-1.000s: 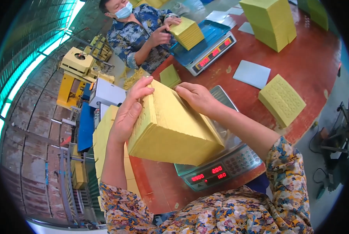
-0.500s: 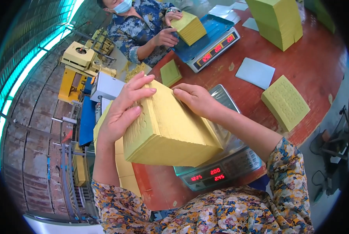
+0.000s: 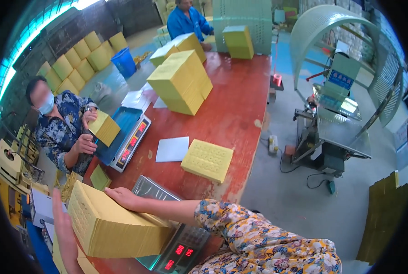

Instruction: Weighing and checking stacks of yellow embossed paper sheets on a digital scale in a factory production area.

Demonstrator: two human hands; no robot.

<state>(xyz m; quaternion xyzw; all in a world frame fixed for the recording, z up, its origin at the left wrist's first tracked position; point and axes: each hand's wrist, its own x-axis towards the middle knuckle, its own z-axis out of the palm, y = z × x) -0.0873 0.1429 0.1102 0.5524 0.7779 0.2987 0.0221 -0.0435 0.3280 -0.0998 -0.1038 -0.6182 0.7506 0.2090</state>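
A thick stack of yellow paper sheets (image 3: 126, 233), with an embossed pattern on its end face, rests tilted on a digital scale (image 3: 158, 188) with a metal pan and lit red display. My left hand (image 3: 65, 230) is held upright at the patterned end, fingers straight; whether its palm touches the paper I cannot tell. Across the stack's far upper edge lies my right hand (image 3: 125, 199), its fingers flat on the paper. A thin green-yellow pad (image 3: 100, 178) lies just beyond the stack.
On the red table (image 3: 231, 114) are a shorter embossed yellow stack (image 3: 207, 160), a white sheet (image 3: 172, 149) and a tall yellow block (image 3: 180, 82). A masked co-worker handles another stack (image 3: 104, 129) on a blue scale (image 3: 126, 132). A machine (image 3: 334, 109) stands right of the table.
The view has swung right, showing more of the room. My left hand, earlier gripping the stack's top edge, is now straightened flat at its end. The stack sits lower, on the scale.
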